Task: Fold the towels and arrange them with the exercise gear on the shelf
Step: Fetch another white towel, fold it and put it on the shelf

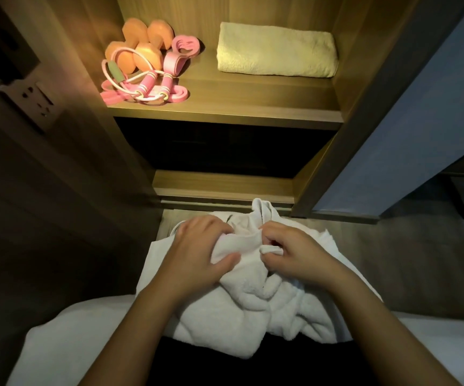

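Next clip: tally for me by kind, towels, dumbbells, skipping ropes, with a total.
Towels: 2, the folded cream terry towel on the wooden shelf and the crumpled white terry towel gripped by the left hand and right hand
Orange dumbbells: 2
Pink-handled skipping rope: 1
Total: 5; tangled pink bands not separable.

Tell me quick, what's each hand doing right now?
Left hand: gripping the white towel.
Right hand: pinching a fold of that towel.
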Motion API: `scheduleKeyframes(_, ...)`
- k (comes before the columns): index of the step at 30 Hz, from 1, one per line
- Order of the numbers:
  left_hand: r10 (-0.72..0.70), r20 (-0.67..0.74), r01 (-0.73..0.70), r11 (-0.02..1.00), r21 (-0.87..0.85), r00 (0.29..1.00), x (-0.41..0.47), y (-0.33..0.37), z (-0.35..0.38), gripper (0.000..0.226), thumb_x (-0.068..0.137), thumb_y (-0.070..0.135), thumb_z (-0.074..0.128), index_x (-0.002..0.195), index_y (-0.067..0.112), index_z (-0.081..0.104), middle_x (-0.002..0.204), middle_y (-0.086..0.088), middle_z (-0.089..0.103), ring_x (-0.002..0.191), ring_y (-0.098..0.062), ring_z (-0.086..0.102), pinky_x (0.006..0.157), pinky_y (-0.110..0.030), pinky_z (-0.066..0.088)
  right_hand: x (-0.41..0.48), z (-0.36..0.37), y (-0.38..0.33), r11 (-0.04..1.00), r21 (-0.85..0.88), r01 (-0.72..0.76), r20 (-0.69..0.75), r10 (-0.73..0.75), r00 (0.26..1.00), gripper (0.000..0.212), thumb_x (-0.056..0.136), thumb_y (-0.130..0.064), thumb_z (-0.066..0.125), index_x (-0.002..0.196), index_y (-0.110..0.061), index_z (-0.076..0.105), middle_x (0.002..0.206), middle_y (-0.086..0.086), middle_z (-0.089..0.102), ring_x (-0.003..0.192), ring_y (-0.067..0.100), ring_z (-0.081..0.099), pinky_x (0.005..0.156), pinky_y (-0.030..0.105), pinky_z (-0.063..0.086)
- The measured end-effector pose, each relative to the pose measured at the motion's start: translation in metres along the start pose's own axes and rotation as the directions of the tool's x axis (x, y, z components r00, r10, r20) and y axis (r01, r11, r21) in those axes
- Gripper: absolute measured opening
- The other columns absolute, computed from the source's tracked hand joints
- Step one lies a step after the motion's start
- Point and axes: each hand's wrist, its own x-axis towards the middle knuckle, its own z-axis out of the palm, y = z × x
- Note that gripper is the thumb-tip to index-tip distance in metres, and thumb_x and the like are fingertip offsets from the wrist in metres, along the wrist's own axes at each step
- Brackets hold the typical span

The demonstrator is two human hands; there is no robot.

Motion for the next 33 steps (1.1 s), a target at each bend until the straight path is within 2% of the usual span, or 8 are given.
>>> scheduleKeyframes(4,-0.264,0.089,0.275,0.850,-0.449,0.960,-0.011,-0.007,-0.006,0.062,0.072,0.065,0.065,0.127,0.053,0.038,0.132,0.037,0.036,0.120,0.001,0.047,0.093,-0.028,0.049,-0.003,0.009,0.009,0.994,0.088,-0.064,-0.078,0.071,0.994,0.013,0.083,-0.019,0.061,0.075,-0.017,0.051,0.082,-0.003,0.056,0.078,0.019,0.054,0.072,0.052,0.050)
scheduleKeyframes(8,-0.310,0.119,0.288,0.582,-0.760,0.943,-0.017,-0.012,0.001,0.032,0.092,0.039,0.056,0.124,0.046,0.052,0.122,0.020,0.058,0.113,-0.005,0.059,0.089,-0.032,0.056,-0.005,0.009,0.010,0.984,0.163,-0.076,-0.111,0.095,0.989,0.014,0.080,-0.017,0.063,0.074,-0.014,0.051,0.082,0.002,0.058,0.078,0.021,0.054,0.072,0.052,0.050)
scheduleKeyframes(10,-0.314,0.096,0.281,0.621,-0.731,0.945,-0.015,-0.018,-0.001,0.043,0.097,0.016,0.052,0.123,0.050,0.051,0.121,0.027,0.056,0.111,0.006,0.055,0.082,-0.021,0.055,-0.005,0.009,0.009,0.977,0.193,-0.086,-0.126,0.111,0.986,0.016,0.079,-0.015,0.064,0.072,-0.015,0.050,0.080,0.002,0.058,0.077,0.020,0.053,0.072,0.051,0.049)
scheduleKeyframes(13,-0.208,0.147,0.254,0.756,-0.603,0.967,-0.008,-0.024,0.001,0.063,0.092,0.009,0.063,0.131,0.054,0.043,0.131,0.038,0.047,0.124,0.016,0.043,0.098,-0.021,0.045,-0.006,0.009,0.010,0.975,0.202,-0.090,-0.142,0.121,0.982,0.018,0.079,-0.011,0.066,0.072,-0.014,0.050,0.078,0.000,0.057,0.076,0.017,0.053,0.072,0.047,0.049)
scheduleKeyframes(20,-0.135,0.009,0.113,0.787,-0.607,0.991,0.008,-0.020,0.000,0.020,0.089,0.017,0.069,0.101,0.033,0.064,0.108,0.015,0.066,0.107,-0.009,0.063,0.093,-0.037,0.055,-0.011,0.007,0.013,0.966,0.236,-0.101,-0.186,0.147,0.972,0.018,0.082,-0.009,0.065,0.072,-0.012,0.051,0.076,-0.002,0.056,0.076,0.016,0.054,0.069,0.035,0.048)
scheduleKeyframes(28,-0.085,-0.302,-0.064,0.889,-0.453,0.949,0.019,-0.010,-0.032,0.008,0.095,0.024,0.059,0.088,0.026,0.062,0.088,0.013,0.065,0.085,-0.009,0.063,0.069,-0.017,0.052,-0.011,0.006,0.018,0.958,0.260,-0.122,-0.205,0.179,0.962,0.018,0.082,-0.011,0.066,0.071,-0.014,0.052,0.075,-0.001,0.055,0.073,0.015,0.053,0.064,0.028,0.044)
scheduleKeyframes(31,-0.044,-0.122,-0.022,0.868,-0.496,0.992,0.035,-0.006,-0.032,0.013,0.097,0.017,0.057,0.084,0.018,0.058,0.118,0.017,0.064,0.113,0.002,0.056,0.085,-0.013,0.049,-0.011,0.007,0.019,0.959,0.249,-0.133,-0.196,0.184,0.963,0.020,0.082,-0.014,0.065,0.069,-0.020,0.051,0.073,-0.005,0.055,0.070,0.009,0.052,0.064,0.024,0.044)
scheduleKeyframes(33,-0.081,0.063,0.102,0.855,-0.508,0.995,0.042,-0.003,-0.021,0.016,0.097,0.021,0.056,0.081,0.019,0.055,0.109,0.011,0.067,0.105,-0.003,0.060,0.078,-0.017,0.051,-0.013,0.005,0.020,0.956,0.260,-0.138,-0.202,0.194,0.960,0.020,0.084,-0.016,0.066,0.070,-0.021,0.052,0.077,-0.005,0.057,0.073,0.010,0.054,0.066,0.026,0.046)
